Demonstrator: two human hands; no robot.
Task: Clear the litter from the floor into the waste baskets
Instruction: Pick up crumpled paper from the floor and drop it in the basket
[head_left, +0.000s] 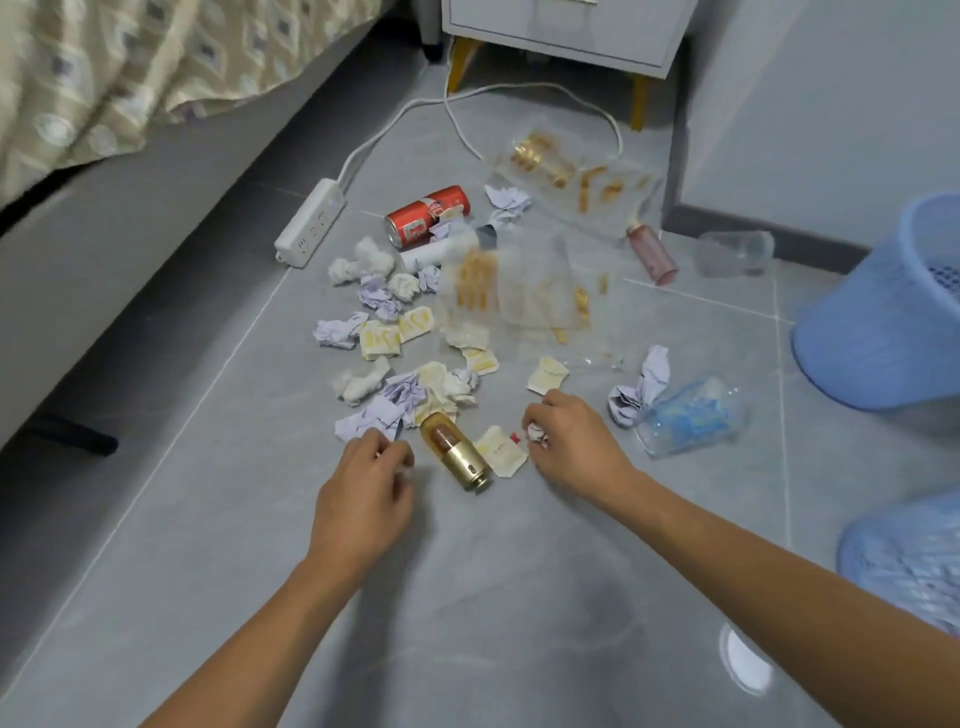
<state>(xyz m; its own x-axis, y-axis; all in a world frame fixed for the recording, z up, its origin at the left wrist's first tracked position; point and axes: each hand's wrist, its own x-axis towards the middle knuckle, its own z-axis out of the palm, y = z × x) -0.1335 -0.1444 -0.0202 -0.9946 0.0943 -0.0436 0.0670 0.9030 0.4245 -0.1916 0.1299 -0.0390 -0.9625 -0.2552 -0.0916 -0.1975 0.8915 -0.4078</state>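
Note:
Litter lies spread over the grey tiled floor: crumpled paper balls (379, 299), a red can (427, 214), clear plastic bags with gold print (519, 288), a pink bottle (652, 254), a clear cup (735, 253), a crushed clear bottle with a blue label (691, 415). A gold bottle (457, 453) lies between my hands. My left hand (366, 493) hovers beside it, fingers curled by a torn paper scrap (369, 418). My right hand (569, 447) pinches a small crumpled paper ball (537, 434). Two blue waste baskets stand at the right, one (878, 322) near the wall, one (904, 561) closer to me.
A white power strip (310, 222) with its cable (395, 117) lies left of the litter. A bed base (119, 249) with a patterned cover runs along the left. A white cabinet on yellow legs (566, 31) stands at the back, and a wall corner (810, 130) at the right.

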